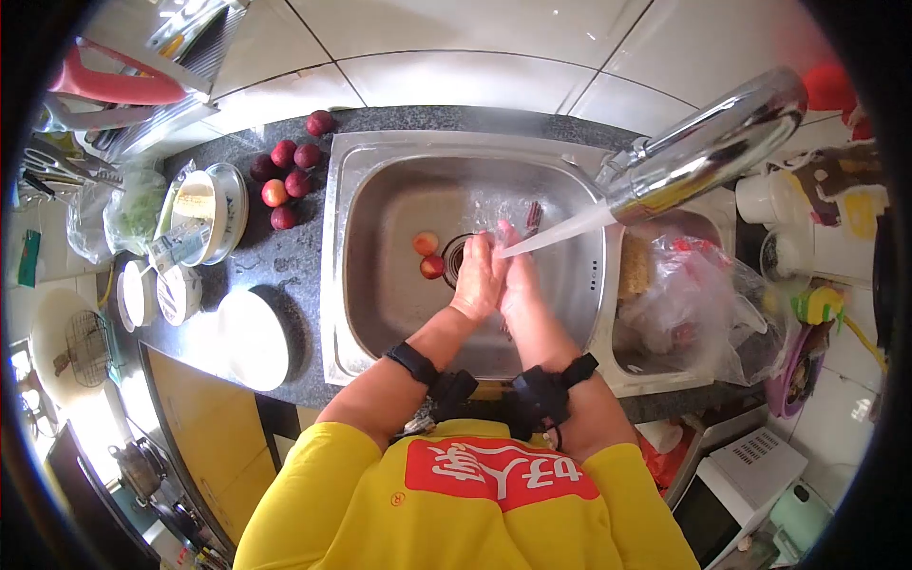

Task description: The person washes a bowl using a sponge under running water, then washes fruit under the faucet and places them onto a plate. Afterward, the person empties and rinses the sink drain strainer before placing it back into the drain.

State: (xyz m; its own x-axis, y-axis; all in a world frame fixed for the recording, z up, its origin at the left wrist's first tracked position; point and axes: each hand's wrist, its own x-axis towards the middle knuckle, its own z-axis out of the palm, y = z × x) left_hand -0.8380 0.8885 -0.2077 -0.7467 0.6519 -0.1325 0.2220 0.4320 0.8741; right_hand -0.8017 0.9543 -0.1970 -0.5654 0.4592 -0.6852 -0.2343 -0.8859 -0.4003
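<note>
My left hand point(479, 275) and my right hand point(517, 274) are pressed together in the sink point(394, 313), their fingers closed. Anything between the palms is hidden. Running water point(560, 232) from the chrome faucet point(698, 157) falls on the right hand. Just left of my hands, two plums lie on the sink bottom: a pale orange-red plum point(425, 244) and a darker red plum point(432, 267). Beside them is the drain point(453, 256), partly covered by my left hand.
Several dark red plums point(297, 182) sit on the counter left of the sink. A white plate point(253, 340) and stacked bowls point(228, 214) stand farther left. A clear plastic bag point(679, 294) and a sponge point(634, 268) fill the small right basin.
</note>
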